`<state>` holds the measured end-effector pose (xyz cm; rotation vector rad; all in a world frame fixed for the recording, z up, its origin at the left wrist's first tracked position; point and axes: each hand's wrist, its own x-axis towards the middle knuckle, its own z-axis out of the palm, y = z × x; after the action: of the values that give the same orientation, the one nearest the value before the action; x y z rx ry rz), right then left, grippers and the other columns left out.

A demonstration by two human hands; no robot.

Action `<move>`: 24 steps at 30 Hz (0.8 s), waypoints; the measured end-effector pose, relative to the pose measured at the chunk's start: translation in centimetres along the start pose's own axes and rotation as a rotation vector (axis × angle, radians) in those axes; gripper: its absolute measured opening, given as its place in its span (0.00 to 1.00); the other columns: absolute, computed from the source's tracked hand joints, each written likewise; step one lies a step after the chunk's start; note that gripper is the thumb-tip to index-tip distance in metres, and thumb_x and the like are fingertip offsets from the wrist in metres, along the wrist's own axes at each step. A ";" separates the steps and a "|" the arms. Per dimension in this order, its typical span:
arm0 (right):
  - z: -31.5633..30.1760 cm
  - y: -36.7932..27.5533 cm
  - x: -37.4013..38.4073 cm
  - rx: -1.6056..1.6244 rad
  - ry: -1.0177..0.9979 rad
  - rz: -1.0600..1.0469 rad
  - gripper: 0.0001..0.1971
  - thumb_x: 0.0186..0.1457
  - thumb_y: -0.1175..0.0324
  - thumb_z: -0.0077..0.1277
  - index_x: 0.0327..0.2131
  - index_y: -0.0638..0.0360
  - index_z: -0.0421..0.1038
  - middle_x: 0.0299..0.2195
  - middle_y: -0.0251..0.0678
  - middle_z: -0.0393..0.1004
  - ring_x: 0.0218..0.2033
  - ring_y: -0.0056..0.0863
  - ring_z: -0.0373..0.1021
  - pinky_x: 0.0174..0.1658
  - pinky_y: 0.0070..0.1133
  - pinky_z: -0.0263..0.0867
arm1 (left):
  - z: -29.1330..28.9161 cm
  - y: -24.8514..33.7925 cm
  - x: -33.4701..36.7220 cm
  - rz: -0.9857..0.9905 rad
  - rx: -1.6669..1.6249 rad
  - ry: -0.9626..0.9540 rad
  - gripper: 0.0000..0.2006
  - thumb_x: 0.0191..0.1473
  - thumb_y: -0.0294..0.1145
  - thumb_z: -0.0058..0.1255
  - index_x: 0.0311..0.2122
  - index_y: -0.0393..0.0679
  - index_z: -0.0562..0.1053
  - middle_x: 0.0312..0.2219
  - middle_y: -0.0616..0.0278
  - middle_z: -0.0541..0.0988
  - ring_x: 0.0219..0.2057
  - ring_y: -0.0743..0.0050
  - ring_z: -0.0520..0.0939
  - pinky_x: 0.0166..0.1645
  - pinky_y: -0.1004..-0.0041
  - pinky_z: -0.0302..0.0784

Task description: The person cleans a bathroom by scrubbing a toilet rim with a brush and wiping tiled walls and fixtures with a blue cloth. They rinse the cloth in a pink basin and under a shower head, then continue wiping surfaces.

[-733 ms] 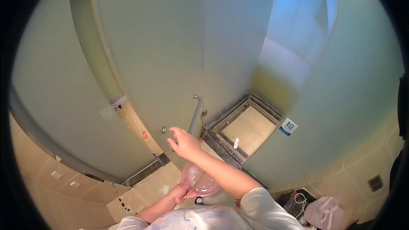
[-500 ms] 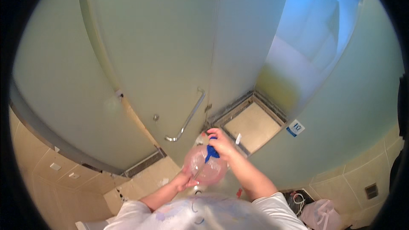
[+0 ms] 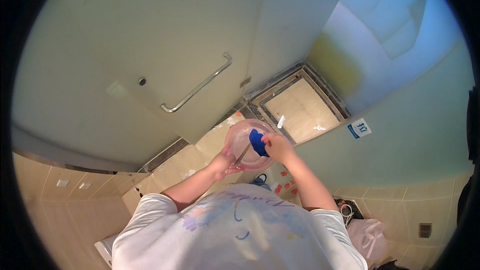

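Note:
A round pink basin (image 3: 234, 134) is in front of me, with whitish, sudsy-looking contents. My left hand (image 3: 224, 164) grips its near-left rim, fingers under the edge and thumb on top. Close to that thumb a thin rod (image 3: 243, 154) slants across the inside of the basin; whether the thumb also pins it, I cannot tell. Over the basin's right side my right hand (image 3: 280, 148) is closed on a blue cloth (image 3: 257, 141), which hangs into the bowl. The cloth's far end is bunched up, and part of it is hidden behind the fingers.
Ahead stands a frosted glass door with a metal handle (image 3: 197, 90). Right of it a dark-framed threshold surrounds a light tile (image 3: 300, 105). A blue-and-white sticker (image 3: 359, 128) is on the right glass panel. Red scraps (image 3: 286, 186) lie on the floor; a pink bag (image 3: 367, 237) sits lower right.
My view has tilted down, so the basin and both hands appear higher. My right hand has lowered from upright over the basin to its right side, still holding the blue cloth.

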<state>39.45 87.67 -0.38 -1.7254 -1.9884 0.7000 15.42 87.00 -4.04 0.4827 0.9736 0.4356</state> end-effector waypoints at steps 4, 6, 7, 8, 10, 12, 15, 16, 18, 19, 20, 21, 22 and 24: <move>1.5 2.8 2.8 -0.424 -0.123 -0.099 0.09 0.48 0.69 0.46 0.32 0.59 0.73 0.30 0.45 0.75 0.36 0.41 0.73 0.39 0.32 0.68 | 1.4 0.8 4.3 0.020 -0.012 -0.010 0.38 0.50 0.20 0.35 0.65 0.61 0.39 0.42 0.59 0.74 0.34 0.62 0.82 0.35 0.70 0.83; 2.2 4.2 3.8 -0.450 -0.331 -0.022 0.10 0.51 0.70 0.42 0.35 0.59 0.71 0.33 0.47 0.74 0.35 0.43 0.73 0.38 0.34 0.69 | 2.8 1.0 5.8 0.010 -0.012 0.034 0.37 0.51 0.20 0.35 0.64 0.61 0.42 0.42 0.61 0.74 0.34 0.64 0.82 0.35 0.70 0.83; 2.3 4.9 4.6 -0.458 -0.424 0.013 0.10 0.53 0.70 0.40 0.36 0.58 0.71 0.35 0.48 0.73 0.35 0.44 0.73 0.38 0.35 0.70 | 3.5 1.5 6.6 0.012 -0.003 0.056 0.36 0.51 0.20 0.35 0.64 0.61 0.43 0.42 0.62 0.74 0.35 0.65 0.82 0.36 0.70 0.84; 2.3 5.6 5.4 -0.471 -0.341 0.033 0.10 0.52 0.70 0.42 0.37 0.58 0.70 0.36 0.48 0.72 0.35 0.43 0.73 0.38 0.35 0.70 | 4.3 2.1 7.3 0.014 -0.011 0.055 0.36 0.51 0.20 0.35 0.64 0.61 0.43 0.42 0.62 0.74 0.35 0.66 0.82 0.36 0.70 0.84; 1.5 7.1 6.9 -0.511 -0.169 0.068 0.11 0.51 0.70 0.44 0.39 0.58 0.69 0.38 0.49 0.71 0.35 0.42 0.74 0.39 0.35 0.70 | 6.0 3.3 8.6 0.029 -0.034 0.041 0.35 0.52 0.20 0.35 0.64 0.61 0.44 0.44 0.62 0.73 0.35 0.68 0.82 0.36 0.69 0.84; -0.3 9.3 8.1 -0.465 -0.275 -0.032 0.12 0.49 0.70 0.46 0.40 0.58 0.69 0.38 0.49 0.71 0.35 0.42 0.74 0.38 0.36 0.70 | 7.2 4.4 10.6 0.039 -0.036 0.024 0.35 0.52 0.20 0.35 0.64 0.61 0.44 0.45 0.63 0.72 0.34 0.69 0.81 0.36 0.69 0.84; -2.8 11.4 9.4 -0.412 -0.142 -0.072 0.11 0.48 0.72 0.47 0.38 0.57 0.68 0.35 0.48 0.72 0.34 0.42 0.73 0.36 0.33 0.70 | 8.8 5.4 13.8 0.061 -0.064 0.006 0.35 0.52 0.20 0.35 0.64 0.61 0.44 0.46 0.63 0.71 0.33 0.71 0.81 0.36 0.69 0.84; -3.7 12.1 9.9 -0.397 -0.048 -0.069 0.11 0.47 0.74 0.47 0.37 0.57 0.69 0.34 0.48 0.73 0.33 0.42 0.73 0.35 0.31 0.69 | 9.5 5.7 14.8 0.072 -0.078 0.002 0.35 0.52 0.20 0.35 0.64 0.61 0.44 0.46 0.64 0.71 0.32 0.71 0.81 0.36 0.69 0.84; -4.0 16.7 12.2 -0.131 -0.057 -0.165 0.11 0.45 0.77 0.47 0.36 0.58 0.69 0.32 0.45 0.73 0.33 0.38 0.73 0.34 0.29 0.69 | 11.6 6.8 16.5 0.069 -0.075 0.049 0.36 0.51 0.20 0.35 0.64 0.60 0.44 0.45 0.64 0.72 0.31 0.72 0.81 0.35 0.69 0.84; -4.4 18.0 13.2 0.013 -0.062 -0.210 0.12 0.44 0.78 0.47 0.36 0.58 0.69 0.31 0.43 0.73 0.32 0.36 0.73 0.33 0.27 0.68 | 12.2 7.4 17.0 0.061 -0.071 0.080 0.36 0.51 0.19 0.35 0.63 0.60 0.45 0.44 0.64 0.72 0.30 0.72 0.81 0.35 0.69 0.84; -4.7 19.1 14.1 0.204 -0.022 -0.078 0.12 0.43 0.79 0.46 0.35 0.58 0.69 0.31 0.42 0.73 0.32 0.34 0.72 0.34 0.26 0.67 | 12.5 8.0 17.9 0.062 -0.053 0.070 0.36 0.50 0.19 0.35 0.63 0.60 0.45 0.44 0.63 0.72 0.30 0.71 0.81 0.35 0.69 0.84; -5.3 19.7 15.3 0.399 0.013 0.055 0.12 0.42 0.80 0.45 0.35 0.59 0.68 0.30 0.40 0.72 0.32 0.33 0.71 0.35 0.25 0.66 | 12.5 8.5 19.0 0.061 -0.037 0.066 0.36 0.50 0.19 0.35 0.64 0.59 0.44 0.43 0.62 0.72 0.30 0.71 0.81 0.35 0.69 0.84; -6.2 20.4 16.4 0.585 0.051 0.195 0.13 0.41 0.81 0.44 0.34 0.59 0.68 0.29 0.39 0.71 0.32 0.31 0.70 0.35 0.25 0.64 | 12.7 9.1 20.0 0.056 -0.022 0.053 0.36 0.50 0.19 0.35 0.64 0.59 0.44 0.43 0.61 0.73 0.29 0.70 0.81 0.34 0.68 0.84; -10.8 19.2 17.2 1.112 0.024 0.447 0.14 0.41 0.83 0.42 0.35 0.60 0.68 0.29 0.34 0.70 0.32 0.24 0.68 0.36 0.21 0.65 | 13.4 10.8 21.8 0.036 0.022 0.084 0.35 0.51 0.21 0.35 0.64 0.59 0.44 0.43 0.60 0.73 0.31 0.68 0.81 0.34 0.69 0.84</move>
<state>58.44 107.84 -3.98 -1.3749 -0.8049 1.5276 36.26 105.31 -6.22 0.5053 1.0533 0.4807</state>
